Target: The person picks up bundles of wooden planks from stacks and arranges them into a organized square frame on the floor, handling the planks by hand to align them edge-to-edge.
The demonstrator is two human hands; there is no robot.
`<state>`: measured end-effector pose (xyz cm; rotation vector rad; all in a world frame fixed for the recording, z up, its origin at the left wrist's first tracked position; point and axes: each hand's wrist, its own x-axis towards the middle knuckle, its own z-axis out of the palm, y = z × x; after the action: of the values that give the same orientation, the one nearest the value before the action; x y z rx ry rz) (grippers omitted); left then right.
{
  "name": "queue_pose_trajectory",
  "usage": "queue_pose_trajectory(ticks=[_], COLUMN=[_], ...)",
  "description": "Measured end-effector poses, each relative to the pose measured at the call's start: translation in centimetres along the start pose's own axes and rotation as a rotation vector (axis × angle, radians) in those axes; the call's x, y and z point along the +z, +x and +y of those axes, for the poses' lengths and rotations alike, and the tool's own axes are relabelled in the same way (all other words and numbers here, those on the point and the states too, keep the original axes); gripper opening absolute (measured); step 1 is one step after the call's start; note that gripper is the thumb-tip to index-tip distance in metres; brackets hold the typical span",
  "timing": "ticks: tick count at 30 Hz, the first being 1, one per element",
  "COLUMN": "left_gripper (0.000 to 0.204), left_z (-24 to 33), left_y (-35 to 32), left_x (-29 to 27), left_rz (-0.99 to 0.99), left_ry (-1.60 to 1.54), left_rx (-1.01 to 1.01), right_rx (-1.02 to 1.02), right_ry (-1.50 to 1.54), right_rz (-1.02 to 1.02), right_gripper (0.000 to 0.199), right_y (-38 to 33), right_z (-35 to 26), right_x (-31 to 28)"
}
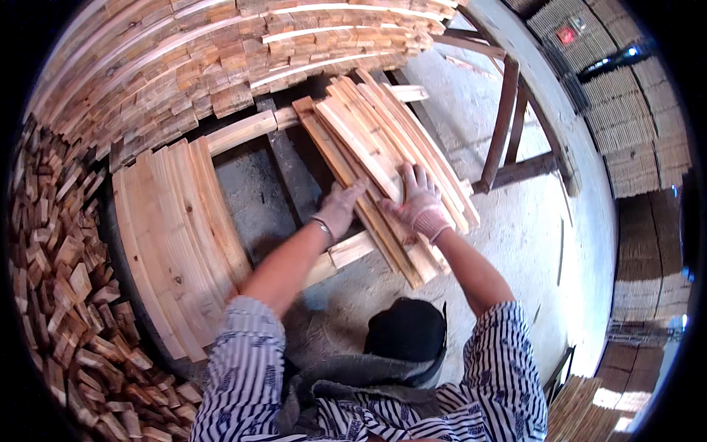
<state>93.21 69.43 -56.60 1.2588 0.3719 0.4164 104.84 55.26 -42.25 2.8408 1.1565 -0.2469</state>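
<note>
A loose pile of long, narrow wooden boards [361, 125] lies slanted across a low support in the middle of the view. My left hand [337, 210], in a pale knit glove, grips the left edge of a wooden board [383, 239] at this pile's near half. Its fingertips are partly hidden against the wood. Spread over the top boards is my right hand [421, 202], gloved the same way, with its fingers apart and its thumb toward the left hand.
Flat boards [173, 236] lie side by side at left on the support rails [239, 132]. Stacked lumber [221, 66] rises behind, and wood offcuts [74, 295] are heaped far left. A dark wooden frame [508, 125] stands at right, with bundled stacks [633, 162] beyond the concrete floor [515, 236].
</note>
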Motion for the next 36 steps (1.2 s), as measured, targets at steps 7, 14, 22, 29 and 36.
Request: queue_pose_trajectory(ticks=[7,14,22,29,36], left_gripper=[0.053,0.034,0.061,0.056,0.052], left_z=[9.2,13.2,10.8,9.1,10.4], left_y=[0.6,-4.8,-8.2,-11.3,-17.2], left_x=[5.7,-4.1,-11.7,-18.2,-29.4], left_rz=[0.426,0.277,0.609,0.597,0.7], left_ry=[-0.38,-0.558,0.154,0.354,1.383], left_rx=[-0.697,-0.517,-0.548,0.165,0.142], right_rx=[0.007,0.041,-0.07,-0.04,0.004], right_ry=[0.48,0.483,0.795,0.656,0.609], right_rz=[-0.051,0.123,-0.15,-0.282,-0.458], right_gripper=[0.094,0.082,0.086,0.077,0.084], right_y=[1.6,0.8,-2.9,-2.3,-3.1], right_z=[5.8,5.2,-12.2,-23.7,-25.4], right_x=[2.0,1.7,-4.0,5.3,0.7])
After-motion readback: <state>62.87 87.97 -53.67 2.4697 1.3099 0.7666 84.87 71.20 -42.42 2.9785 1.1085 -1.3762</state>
